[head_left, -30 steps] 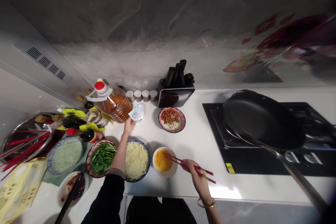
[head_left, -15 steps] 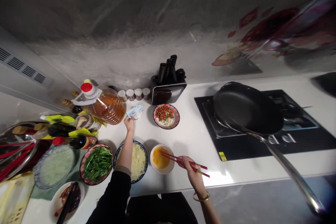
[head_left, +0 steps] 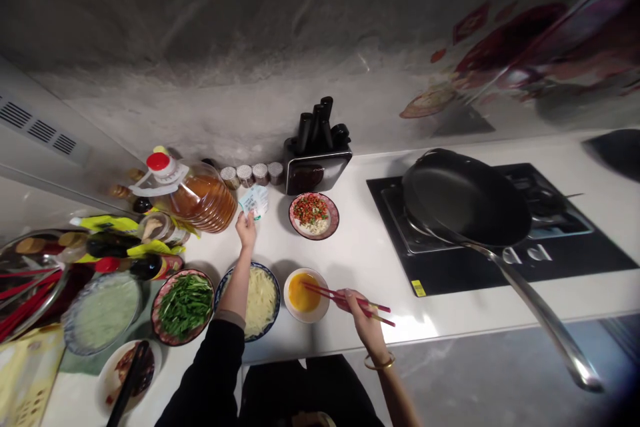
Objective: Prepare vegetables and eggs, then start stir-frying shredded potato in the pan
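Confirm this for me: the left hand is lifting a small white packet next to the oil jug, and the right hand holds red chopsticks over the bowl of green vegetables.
Wrong bowl. In the head view the right hand holds the red chopsticks over the bowl of beaten egg. The left hand does hold the small white packet beside the oil jug.

Bench (head_left: 370,260): white, along my wall.
Back edge: oil jug (head_left: 200,197), spice jars (head_left: 253,173), knife block (head_left: 316,170).
Right end: hob (head_left: 590,250) under a black pan (head_left: 465,197).
Front edge, before me: egg bowl (head_left: 306,293), potato shreds (head_left: 260,293), greens plate (head_left: 184,305).
Middle: chilli-garlic dish (head_left: 313,215).
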`<state>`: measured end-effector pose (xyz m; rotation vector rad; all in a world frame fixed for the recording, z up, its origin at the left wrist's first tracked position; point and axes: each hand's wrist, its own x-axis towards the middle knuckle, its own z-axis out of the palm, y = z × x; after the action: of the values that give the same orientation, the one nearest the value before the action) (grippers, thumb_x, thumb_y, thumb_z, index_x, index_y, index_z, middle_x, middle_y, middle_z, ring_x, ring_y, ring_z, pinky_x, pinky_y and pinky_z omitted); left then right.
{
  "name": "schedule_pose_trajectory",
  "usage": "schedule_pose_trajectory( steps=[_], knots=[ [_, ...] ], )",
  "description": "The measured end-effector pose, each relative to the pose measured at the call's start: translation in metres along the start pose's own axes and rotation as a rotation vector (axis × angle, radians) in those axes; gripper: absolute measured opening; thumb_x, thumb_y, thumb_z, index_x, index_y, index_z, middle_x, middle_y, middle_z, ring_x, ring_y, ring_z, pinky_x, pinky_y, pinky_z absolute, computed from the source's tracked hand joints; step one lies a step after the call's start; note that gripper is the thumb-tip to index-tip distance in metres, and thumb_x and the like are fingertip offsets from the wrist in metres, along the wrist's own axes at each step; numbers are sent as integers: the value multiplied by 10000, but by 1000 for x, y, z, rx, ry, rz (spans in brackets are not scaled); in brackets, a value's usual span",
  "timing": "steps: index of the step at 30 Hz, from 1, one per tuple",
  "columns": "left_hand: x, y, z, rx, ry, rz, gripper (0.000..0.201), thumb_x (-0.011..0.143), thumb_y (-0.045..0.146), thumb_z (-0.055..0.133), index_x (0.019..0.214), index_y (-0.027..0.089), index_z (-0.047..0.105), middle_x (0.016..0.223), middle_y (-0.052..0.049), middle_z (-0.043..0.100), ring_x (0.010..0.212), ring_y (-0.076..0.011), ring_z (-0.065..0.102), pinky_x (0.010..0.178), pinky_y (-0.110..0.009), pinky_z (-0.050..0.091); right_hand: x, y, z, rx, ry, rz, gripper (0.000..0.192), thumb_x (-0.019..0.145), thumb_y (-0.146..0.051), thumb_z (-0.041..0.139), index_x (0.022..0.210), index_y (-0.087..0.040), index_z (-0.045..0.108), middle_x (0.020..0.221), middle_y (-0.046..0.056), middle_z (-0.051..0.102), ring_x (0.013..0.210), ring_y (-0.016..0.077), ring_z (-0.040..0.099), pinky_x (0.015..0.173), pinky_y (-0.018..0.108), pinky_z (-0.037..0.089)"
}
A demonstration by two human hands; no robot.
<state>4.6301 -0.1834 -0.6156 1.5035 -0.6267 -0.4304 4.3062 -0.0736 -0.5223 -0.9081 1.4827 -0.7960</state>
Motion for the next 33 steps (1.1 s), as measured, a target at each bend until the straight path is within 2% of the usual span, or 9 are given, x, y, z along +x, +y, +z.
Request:
schedule_pose_trajectory(
  steps=[3,6,11,14,17,20,27,33],
  knots=[
    [-7,31,-18,191,59,203,218,817,343,525,780,157,634,805,-73,619,843,-188,583,823,-319,441,1,-4,-1,-27,-25,-14,385,657,-565,651,734,-189,687,803,70,718,780,246,691,771,366,573],
    [-35,70,-50,366,50,399,202,848,298,489,810,161,632,807,-68,600,854,-181,570,805,-313,439,3,-8,-4,-50,-68,-28,369,659,-561,650,738,-202,683,818,58,718,780,238,691,779,351,568],
    [-126,129,-109,674,-11,698,148,830,195,517,695,175,575,695,-42,572,711,-159,548,691,-297,447,6,-10,-13,-94,-136,-69,386,678,-581,621,752,-205,674,867,63,718,792,248,689,773,361,560],
    [-181,150,-126,787,-123,803,146,821,140,496,695,186,555,689,-44,575,678,-160,542,647,-299,447,7,-10,-22,-158,-203,-89,373,733,-565,575,792,-210,671,872,64,717,809,242,684,784,352,541],
    [-219,161,-126,844,-206,837,148,818,94,471,755,184,569,704,-56,585,682,-171,547,639,-302,449,8,-8,-29,-198,-258,-120,343,783,-531,537,824,-216,667,881,53,714,838,221,677,833,335,511],
    [-238,164,-117,917,-241,835,146,820,78,482,822,176,591,700,-53,578,681,-173,542,644,-298,444,10,-4,-33,-165,-301,-111,327,801,-513,525,848,-218,659,922,47,709,853,204,675,837,314,505],
    [-251,148,-103,1084,-330,759,152,857,123,463,879,161,609,711,-54,588,704,-180,548,663,-293,448,13,-2,-43,-161,-399,-133,306,827,-488,505,856,-230,667,946,28,708,870,182,667,880,313,477],
    [-260,141,-101,1141,-319,740,172,869,151,451,892,160,621,729,-64,600,718,-186,560,670,-305,459,17,-3,-48,-149,-441,-142,313,828,-485,496,843,-222,666,946,33,706,910,186,658,897,316,476]
  ],
)
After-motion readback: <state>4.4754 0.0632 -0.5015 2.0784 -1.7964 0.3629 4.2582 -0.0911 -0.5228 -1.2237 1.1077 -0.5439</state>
